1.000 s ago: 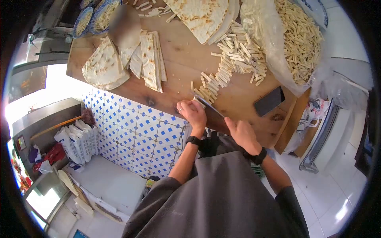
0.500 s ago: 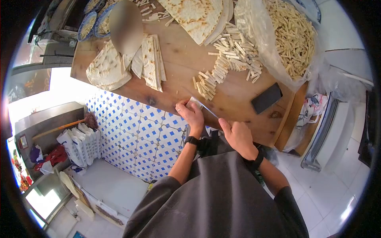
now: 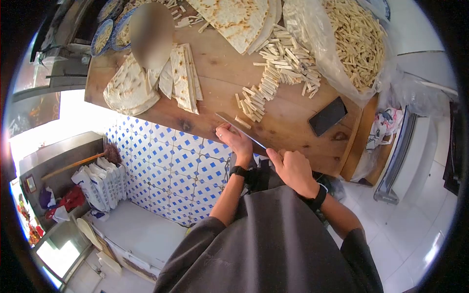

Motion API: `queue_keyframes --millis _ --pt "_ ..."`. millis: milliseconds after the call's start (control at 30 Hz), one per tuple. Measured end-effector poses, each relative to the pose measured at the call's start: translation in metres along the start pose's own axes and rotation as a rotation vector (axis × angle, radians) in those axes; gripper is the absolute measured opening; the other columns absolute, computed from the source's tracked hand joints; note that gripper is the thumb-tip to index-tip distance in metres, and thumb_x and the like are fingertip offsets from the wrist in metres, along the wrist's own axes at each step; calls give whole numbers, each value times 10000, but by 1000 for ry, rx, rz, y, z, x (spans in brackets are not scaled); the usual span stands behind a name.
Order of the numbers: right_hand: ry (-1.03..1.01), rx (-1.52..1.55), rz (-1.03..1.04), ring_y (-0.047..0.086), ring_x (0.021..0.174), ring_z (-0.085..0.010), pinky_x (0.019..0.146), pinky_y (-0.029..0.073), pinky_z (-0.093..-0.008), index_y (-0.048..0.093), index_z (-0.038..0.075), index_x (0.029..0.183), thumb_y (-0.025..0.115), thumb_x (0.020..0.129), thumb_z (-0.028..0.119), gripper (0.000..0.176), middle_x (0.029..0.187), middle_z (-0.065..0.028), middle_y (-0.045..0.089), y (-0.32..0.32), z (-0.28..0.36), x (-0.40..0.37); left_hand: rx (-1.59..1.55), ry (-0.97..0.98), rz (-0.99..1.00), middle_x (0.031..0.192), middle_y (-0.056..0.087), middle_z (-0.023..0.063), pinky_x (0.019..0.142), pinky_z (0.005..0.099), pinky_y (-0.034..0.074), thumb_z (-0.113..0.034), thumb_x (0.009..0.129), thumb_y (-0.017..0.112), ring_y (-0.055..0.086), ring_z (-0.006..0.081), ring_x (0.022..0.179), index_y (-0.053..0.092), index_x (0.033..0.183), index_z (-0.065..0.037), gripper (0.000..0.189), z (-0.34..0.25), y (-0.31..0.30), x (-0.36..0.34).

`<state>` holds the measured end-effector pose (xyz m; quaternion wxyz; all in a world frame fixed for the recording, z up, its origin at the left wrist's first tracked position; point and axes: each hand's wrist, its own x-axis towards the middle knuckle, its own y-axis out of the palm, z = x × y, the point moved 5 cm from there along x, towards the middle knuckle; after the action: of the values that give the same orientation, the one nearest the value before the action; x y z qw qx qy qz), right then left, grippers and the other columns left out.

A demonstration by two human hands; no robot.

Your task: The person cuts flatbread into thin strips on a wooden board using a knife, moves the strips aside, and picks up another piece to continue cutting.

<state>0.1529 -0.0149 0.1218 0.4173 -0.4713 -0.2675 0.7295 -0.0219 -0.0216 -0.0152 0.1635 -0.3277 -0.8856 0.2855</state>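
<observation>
My right hand [image 3: 294,171] is closed round the handle of a knife [image 3: 240,130], whose long thin blade slants up and left over the near table edge. Close behind the blade, my left hand [image 3: 237,141] has its fingers curled on a piece of flatbread that is mostly hidden by hand and blade. Just past the blade lies a cut flatbread strip [image 3: 243,122]. Beyond it spreads a heap of cut strips [image 3: 276,73]. Stacked flatbread wedges [image 3: 183,80] and a folded flatbread stack [image 3: 128,90] lie to the left.
Large flatbreads [image 3: 239,22] lie at the far side of the wooden table [image 3: 220,73]. At the right are a clear plastic bag of strips [image 3: 359,49] and a black phone [image 3: 328,116]. Blue-patterned bowls [image 3: 101,38] stand far left. A blurred oval covers part of the view.
The knife blade has turned and moved slightly beyond my left fingers. A strip now lies apart on its far side. Both hands stay in nearly the same place.
</observation>
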Motion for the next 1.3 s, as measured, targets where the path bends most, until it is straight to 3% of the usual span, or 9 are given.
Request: queue_keyframes --millis 67,133,333,567,633,767,1000,1133,1300 --pt "-25 -27 -23 633 599 -446 555 526 -503 625 -24 600 400 947 580 732 587 -264 596 1 -2 1 -5 7 -1 961 467 179 836 402 348 -163 809 655 444 320 931 455 958 31 316 -2 0 0" --pt "-15 -9 8 632 600 -449 558 526 -504 625 -24 600 396 949 578 733 587 -265 595 0 -2 1 5 72 -46 969 467 186 865 438 334 13 787 570 435 357 972 450 919 27 179 -9 -2 -1" --pt "31 18 75 640 633 -454 583 533 -505 626 -41 601 381 954 581 756 604 -282 596 -4 3 5 138 -4 8 983 477 184 852 452 332 -60 815 587 441 359 986 484 901 10 151 -18 -8 1" --pt "70 -35 130 610 613 -466 566 502 -508 621 -61 609 399 966 539 733 595 -297 570 -4 11 12 141 61 -21 903 462 150 777 439 319 -131 788 633 436 345 894 476 873 -24 208 -9 -7 4" --pt "62 -54 110 607 598 -463 544 497 -506 610 -58 590 409 965 535 730 588 -295 567 -4 16 14 145 7 53 972 476 168 822 458 333 -77 827 604 450 360 966 516 888 -9 127 -10 -8 3" --pt "38 -77 82 595 555 -458 498 481 -502 588 -54 550 435 961 522 724 563 -292 555 -1 25 25 158 7 69 965 472 164 809 464 327 -48 810 598 448 357 954 506 882 -15 121 -10 -6 2" --pt "54 -101 203 632 582 -440 518 524 -491 608 -31 575 369 951 596 769 587 -267 594 26 36 58 110 13 46 942 464 155 786 449 325 18 768 586 444 339 909 472 846 -28 146 -9 -5 3" --pt "7 -76 149 643 620 -436 550 528 -490 640 -34 617 356 942 620 783 605 -268 602 42 42 75 109 16 20 926 465 144 770 431 334 61 732 581 448 328 888 461 838 -31 185 -7 -6 3" --pt "1 -37 111 647 636 -433 560 530 -485 665 -33 649 361 936 627 782 617 -271 608 42 38 75 113 77 32 919 448 134 788 409 320 -116 796 574 428 322 903 478 902 -18 173 -8 -6 1"
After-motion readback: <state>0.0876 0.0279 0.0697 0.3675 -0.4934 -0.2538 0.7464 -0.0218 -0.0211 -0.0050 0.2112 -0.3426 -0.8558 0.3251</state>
